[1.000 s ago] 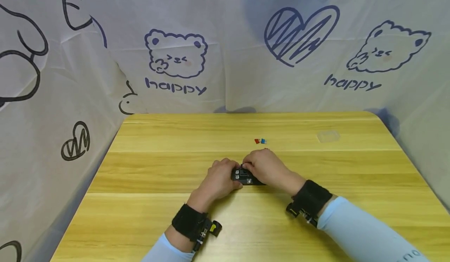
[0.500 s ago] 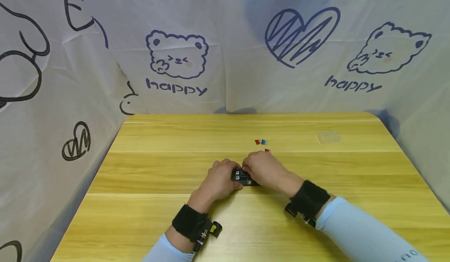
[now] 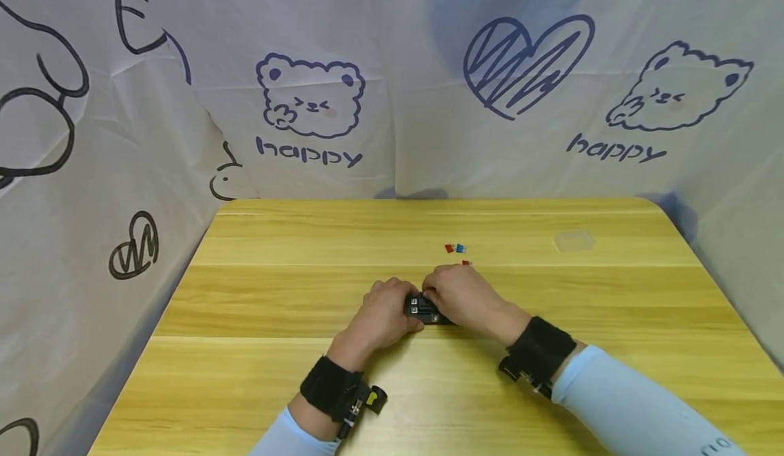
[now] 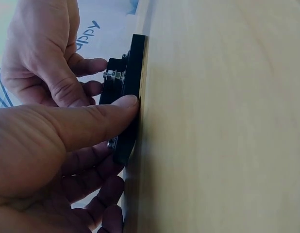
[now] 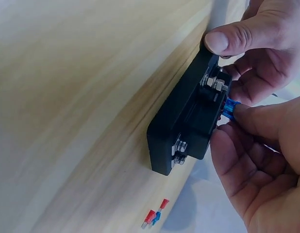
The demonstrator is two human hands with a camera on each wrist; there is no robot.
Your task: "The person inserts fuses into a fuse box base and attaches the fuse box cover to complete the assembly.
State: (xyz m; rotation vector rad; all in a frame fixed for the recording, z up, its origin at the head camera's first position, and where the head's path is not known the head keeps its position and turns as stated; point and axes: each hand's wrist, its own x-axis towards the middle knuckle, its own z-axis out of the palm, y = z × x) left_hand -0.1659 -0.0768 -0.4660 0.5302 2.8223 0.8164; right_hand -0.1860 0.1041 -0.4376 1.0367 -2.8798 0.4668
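Note:
A black fuse block [image 3: 425, 310] with metal screw terminals lies on the wooden table, between both hands. My left hand [image 3: 386, 312] grips its left end, thumb along the near edge in the left wrist view and fingers on the far side. Over the top of the block, my right hand [image 3: 463, 296] pinches a blue blade fuse [image 5: 229, 109], which stands at the block's upper face in the right wrist view. How deep the fuse sits is hidden by the fingers. Just beyond the right hand lies a small red fuse [image 3: 467, 263].
A red fuse [image 3: 449, 248] and another blue fuse [image 3: 461, 248] lie side by side farther back on the table [image 3: 275, 388]. A clear plastic container [image 3: 574, 240] sits at the back right. White cloth [image 3: 392, 102] with drawings hangs behind the table.
My right hand has shifted slightly down and toward me over the block, uncovering more of the small red fuse behind it. The left hand has stayed on the block.

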